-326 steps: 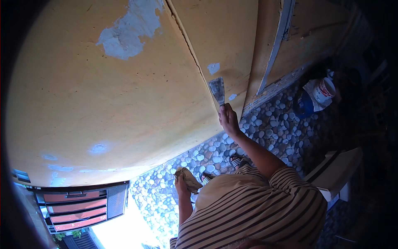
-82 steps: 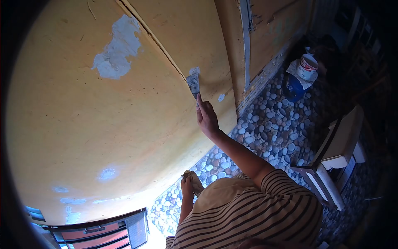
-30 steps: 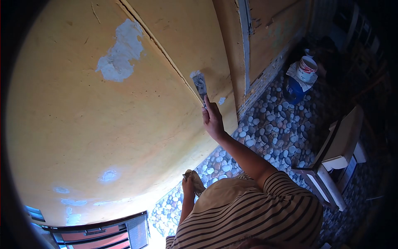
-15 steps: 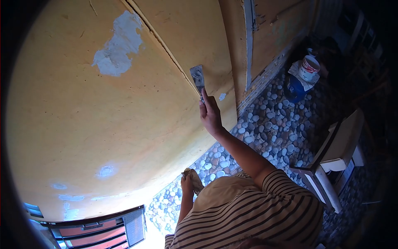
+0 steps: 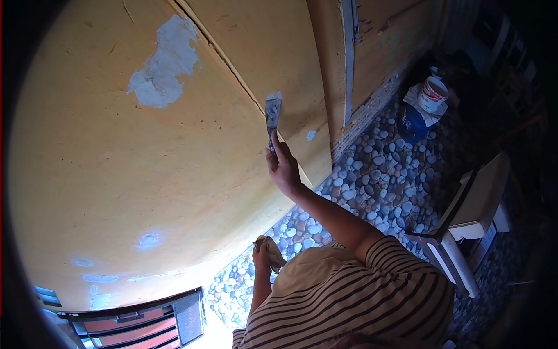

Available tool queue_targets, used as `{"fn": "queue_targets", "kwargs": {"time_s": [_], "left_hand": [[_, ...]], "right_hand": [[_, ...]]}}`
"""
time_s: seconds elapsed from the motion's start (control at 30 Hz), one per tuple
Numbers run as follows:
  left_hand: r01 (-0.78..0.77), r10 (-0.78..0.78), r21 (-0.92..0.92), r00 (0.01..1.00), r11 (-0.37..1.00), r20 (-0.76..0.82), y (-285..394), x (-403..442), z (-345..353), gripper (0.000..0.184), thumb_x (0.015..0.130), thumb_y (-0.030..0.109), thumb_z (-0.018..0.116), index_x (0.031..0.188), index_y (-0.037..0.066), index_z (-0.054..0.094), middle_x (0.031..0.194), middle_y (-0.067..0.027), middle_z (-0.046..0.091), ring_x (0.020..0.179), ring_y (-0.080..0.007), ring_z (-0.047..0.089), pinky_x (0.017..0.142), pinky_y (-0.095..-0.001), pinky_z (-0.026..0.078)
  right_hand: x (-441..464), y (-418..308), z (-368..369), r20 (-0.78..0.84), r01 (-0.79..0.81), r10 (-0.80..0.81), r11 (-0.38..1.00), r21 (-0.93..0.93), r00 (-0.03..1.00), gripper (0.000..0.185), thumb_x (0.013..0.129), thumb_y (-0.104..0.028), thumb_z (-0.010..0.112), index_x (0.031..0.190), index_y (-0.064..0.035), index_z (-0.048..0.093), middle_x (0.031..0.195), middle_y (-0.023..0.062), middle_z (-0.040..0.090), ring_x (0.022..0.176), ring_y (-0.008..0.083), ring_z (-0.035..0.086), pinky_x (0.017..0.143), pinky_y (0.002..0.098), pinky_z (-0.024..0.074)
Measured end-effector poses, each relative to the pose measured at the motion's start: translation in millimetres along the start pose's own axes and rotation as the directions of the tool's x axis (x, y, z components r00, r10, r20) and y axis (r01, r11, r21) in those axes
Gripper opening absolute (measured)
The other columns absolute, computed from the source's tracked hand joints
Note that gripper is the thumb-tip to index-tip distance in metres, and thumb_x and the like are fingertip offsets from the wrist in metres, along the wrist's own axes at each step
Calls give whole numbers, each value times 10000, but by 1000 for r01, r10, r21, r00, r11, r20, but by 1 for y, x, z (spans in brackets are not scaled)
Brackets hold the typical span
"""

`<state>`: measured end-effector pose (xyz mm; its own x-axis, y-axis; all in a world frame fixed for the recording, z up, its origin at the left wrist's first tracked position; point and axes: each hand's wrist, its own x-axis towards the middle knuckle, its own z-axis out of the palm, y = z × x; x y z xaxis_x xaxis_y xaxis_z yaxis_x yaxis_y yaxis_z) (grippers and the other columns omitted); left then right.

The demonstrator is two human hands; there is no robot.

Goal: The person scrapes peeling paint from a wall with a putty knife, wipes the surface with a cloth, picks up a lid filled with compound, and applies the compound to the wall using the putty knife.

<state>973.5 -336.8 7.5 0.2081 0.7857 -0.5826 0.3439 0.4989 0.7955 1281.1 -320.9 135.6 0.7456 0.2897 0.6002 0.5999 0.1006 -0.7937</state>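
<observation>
My right hand (image 5: 285, 168) grips a putty knife (image 5: 272, 113) by its handle, index finger stretched along it. Its grey, smeared blade lies against or very near the yellow wall (image 5: 174, 174), beside the long vertical seam; contact is hard to tell. A small pale patch (image 5: 276, 95) shows at the blade's tip. Lower down, near my body, my left hand (image 5: 262, 259) is closed around a crumpled beige bundle (image 5: 274, 253), perhaps cloth or a bag; what is inside it is hidden.
A large whitish filler patch (image 5: 163, 67) marks the wall, with smaller ones lower left. A white bucket (image 5: 432, 96) stands on a blue container (image 5: 412, 123) on the pebble-patterned floor (image 5: 383, 180). A beige piece of furniture (image 5: 476, 203) is at right. A slatted panel (image 5: 136, 326) lies lower left.
My right hand and the putty knife have moved slightly left and down along the wall. A pale patch now shows at the blade's tip. My left hand has barely moved.
</observation>
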Motion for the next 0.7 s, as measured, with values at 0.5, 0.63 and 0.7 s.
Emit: {"fn": "queue_targets", "kwargs": {"time_s": [0.5, 0.63, 0.7], "left_hand": [[1, -2, 21, 999, 1000, 35, -4, -1, -2, 347, 882, 263, 583, 1114, 5, 569, 945, -96, 608, 829, -196, 600, 725, -356, 499], [-11, 9, 41, 999, 999, 35, 5, -4, 1, 362, 877, 267, 583, 1115, -5, 566, 956, -111, 611, 821, -200, 604, 710, -347, 504], [-2, 1, 31, 999, 1000, 36, 10, -9, 3, 364, 875, 269, 583, 1114, -6, 566, 961, -117, 612, 817, -203, 606, 704, -344, 505]], "right_hand": [[-2, -13, -6, 76, 16, -3, 985, -173, 997, 616, 909, -130, 601, 1450, -1, 335, 868, 181, 603, 712, 331, 633, 599, 390, 519], [-2, -14, -20, -10, 38, -40, 994, -99, 999, 605, 910, -120, 600, 1444, 4, 344, 830, 175, 583, 694, 332, 618, 585, 385, 509], [7, -15, -14, -35, 30, -34, 994, -102, 999, 603, 908, -116, 596, 1443, 4, 343, 818, 171, 576, 682, 325, 610, 584, 389, 510]]}}
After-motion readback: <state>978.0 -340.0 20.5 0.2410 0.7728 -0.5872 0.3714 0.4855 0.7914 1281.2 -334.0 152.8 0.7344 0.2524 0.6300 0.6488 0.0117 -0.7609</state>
